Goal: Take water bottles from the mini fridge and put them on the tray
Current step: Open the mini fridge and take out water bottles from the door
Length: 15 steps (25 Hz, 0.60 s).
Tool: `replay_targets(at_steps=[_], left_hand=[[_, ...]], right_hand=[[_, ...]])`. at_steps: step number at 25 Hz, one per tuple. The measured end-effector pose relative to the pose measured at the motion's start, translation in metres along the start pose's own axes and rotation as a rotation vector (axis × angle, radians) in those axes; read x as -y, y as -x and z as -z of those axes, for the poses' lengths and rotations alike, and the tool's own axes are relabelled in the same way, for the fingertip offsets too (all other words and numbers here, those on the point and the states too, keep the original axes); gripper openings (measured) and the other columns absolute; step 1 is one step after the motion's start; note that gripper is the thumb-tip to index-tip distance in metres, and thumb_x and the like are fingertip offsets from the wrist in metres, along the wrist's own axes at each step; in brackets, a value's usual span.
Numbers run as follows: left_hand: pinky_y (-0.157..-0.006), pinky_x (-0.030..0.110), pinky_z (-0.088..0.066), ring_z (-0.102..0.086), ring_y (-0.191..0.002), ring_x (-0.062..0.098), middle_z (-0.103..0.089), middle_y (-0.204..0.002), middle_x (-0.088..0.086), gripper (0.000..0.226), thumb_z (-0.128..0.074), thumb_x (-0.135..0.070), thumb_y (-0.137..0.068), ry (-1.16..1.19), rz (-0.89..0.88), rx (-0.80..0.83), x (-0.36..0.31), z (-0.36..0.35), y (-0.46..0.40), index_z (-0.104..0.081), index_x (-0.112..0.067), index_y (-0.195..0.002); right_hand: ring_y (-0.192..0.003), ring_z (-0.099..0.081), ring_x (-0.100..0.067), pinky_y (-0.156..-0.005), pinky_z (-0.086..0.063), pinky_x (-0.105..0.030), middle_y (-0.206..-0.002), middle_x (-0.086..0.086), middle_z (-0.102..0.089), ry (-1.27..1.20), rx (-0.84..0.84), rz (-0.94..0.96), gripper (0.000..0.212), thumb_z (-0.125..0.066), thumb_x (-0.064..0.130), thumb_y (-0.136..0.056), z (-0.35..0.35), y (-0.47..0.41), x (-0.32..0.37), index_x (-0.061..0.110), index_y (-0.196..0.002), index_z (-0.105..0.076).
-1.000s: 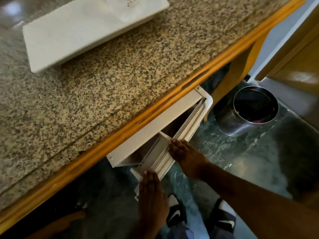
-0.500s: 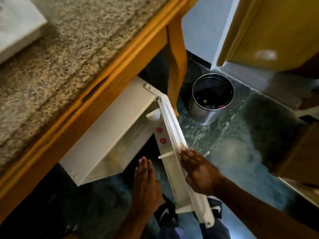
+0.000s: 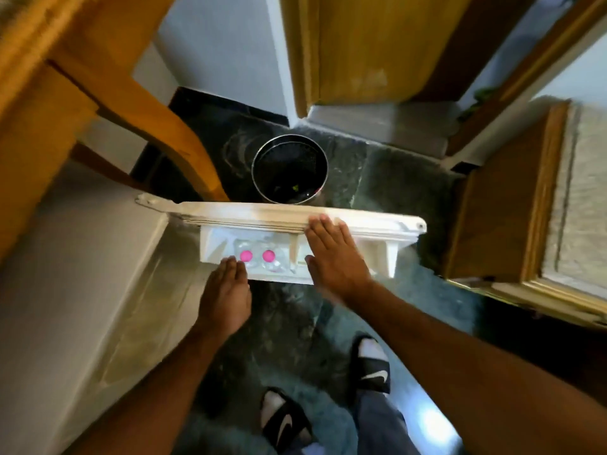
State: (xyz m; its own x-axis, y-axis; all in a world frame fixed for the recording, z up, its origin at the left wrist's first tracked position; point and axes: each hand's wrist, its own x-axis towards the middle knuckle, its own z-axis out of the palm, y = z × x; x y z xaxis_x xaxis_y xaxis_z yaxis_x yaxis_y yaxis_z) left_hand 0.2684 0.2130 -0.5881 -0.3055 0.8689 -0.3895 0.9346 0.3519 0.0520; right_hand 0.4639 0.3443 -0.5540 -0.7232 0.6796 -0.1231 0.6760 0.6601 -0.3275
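Bottles (image 3: 257,257) with pink caps stand untouched in the open fridge door's shelf (image 3: 345,277), left hand (image 3: 226,293) and right hand (image 3: 335,257) flat, fingers empty; tray unseen.

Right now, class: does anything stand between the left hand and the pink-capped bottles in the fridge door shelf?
Nothing visible does. The left hand is at the door shelf edge, just below the two pink-capped bottles; only the low shelf front lies between.
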Motion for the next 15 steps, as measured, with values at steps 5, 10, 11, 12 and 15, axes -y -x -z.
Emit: replay_targets(at_steps=[5, 10, 11, 12, 15], left_hand=[[-0.112, 0.044, -0.038, -0.045, -0.130, 0.038, -0.050, -0.139, 0.026, 0.055, -0.057, -0.009, -0.084, -0.091, -0.066, -0.029, 0.000, 0.011, -0.052, -0.042, 0.002, -0.136], [-0.093, 0.044, -0.053, -0.058, -0.107, 0.035, -0.060, -0.122, 0.020, 0.043, -0.057, -0.005, -0.086, -0.096, -0.082, -0.008, 0.008, 0.008, -0.072, -0.047, -0.003, -0.127], [-0.091, 0.044, -0.054, -0.059, -0.107, 0.035, -0.060, -0.121, 0.019, 0.043, -0.060, -0.004, -0.085, -0.062, -0.087, 0.012, 0.009, 0.001, -0.073, -0.048, -0.005, -0.126], [-0.088, 0.044, -0.055, -0.060, -0.104, 0.035, -0.061, -0.118, 0.018, 0.042, -0.062, -0.003, -0.083, -0.022, -0.086, 0.028, 0.012, -0.008, -0.075, -0.049, -0.006, -0.124], [-0.082, 0.042, -0.055, -0.063, -0.097, 0.036, -0.064, -0.110, 0.017, 0.037, -0.062, -0.005, -0.084, 0.121, -0.019, -0.020, 0.020, -0.036, -0.083, -0.051, -0.008, -0.119]], right_hand=[[-0.146, -0.008, -0.032, -0.119, -0.007, -0.049, -0.159, -0.016, -0.018, 0.028, -0.026, -0.050, 0.063, -0.050, 0.028, -0.093, -0.005, -0.023, -0.009, 0.004, -0.147, -0.027], [-0.112, -0.055, -0.047, -0.094, -0.050, -0.054, -0.122, -0.031, -0.059, -0.105, -0.123, 0.119, 0.045, -0.069, 0.003, -0.080, -0.044, 0.006, 0.036, -0.007, -0.122, -0.056], [-0.114, -0.054, -0.046, -0.093, -0.051, -0.053, -0.125, -0.031, -0.057, -0.144, -0.065, 0.114, 0.044, -0.070, 0.003, -0.081, -0.056, 0.006, 0.049, -0.007, -0.122, -0.055], [-0.125, -0.046, -0.044, -0.098, -0.047, -0.051, -0.136, -0.029, -0.049, -0.189, 0.015, 0.073, 0.048, -0.068, 0.003, -0.084, -0.069, -0.002, 0.061, -0.006, -0.128, -0.050], [-0.145, -0.011, -0.035, -0.110, -0.032, -0.047, -0.158, -0.020, -0.017, -0.248, 0.191, -0.065, 0.072, -0.063, 0.002, -0.088, -0.109, -0.054, 0.075, 0.006, -0.147, -0.023]])
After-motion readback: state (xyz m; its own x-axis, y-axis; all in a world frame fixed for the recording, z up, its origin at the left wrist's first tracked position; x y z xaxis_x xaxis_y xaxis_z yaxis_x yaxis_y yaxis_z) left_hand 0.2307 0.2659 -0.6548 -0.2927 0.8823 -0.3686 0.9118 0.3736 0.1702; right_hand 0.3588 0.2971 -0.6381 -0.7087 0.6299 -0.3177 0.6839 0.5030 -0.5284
